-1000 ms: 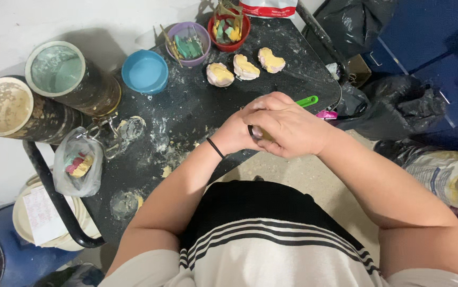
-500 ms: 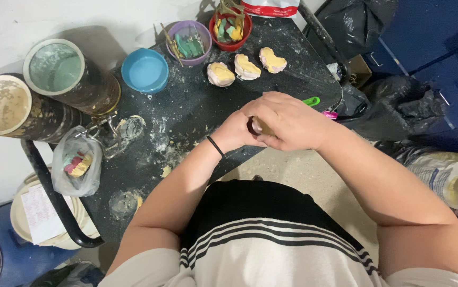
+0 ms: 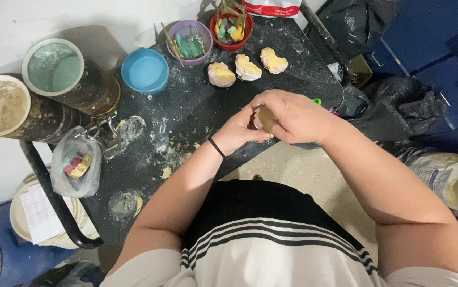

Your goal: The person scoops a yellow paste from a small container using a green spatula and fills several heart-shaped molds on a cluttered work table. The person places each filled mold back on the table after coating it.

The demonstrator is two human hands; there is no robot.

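Fingers of left hand (image 3: pixel 238 132) and right hand (image 3: pixel 295 116) clamped on small tan-yellow lump (image 3: pixel 263 118), mostly hidden.

Your black table (image 3: pixel 197 106) looks matt and gritty, dusted all over with dried white powder and crumbs. The three casts (image 3: pixel 247 66) at the far side look like chalky plaster, yellow over pink, dull finish. The blue bowl (image 3: pixel 145 70) and purple bowl (image 3: pixel 189 42) read as smooth soft plastic or rubber. On the left, the clear bag (image 3: pixel 77 167) is thin crinkly plastic, and both tubs (image 3: pixel 27 93) are crusted rough with dried mix.
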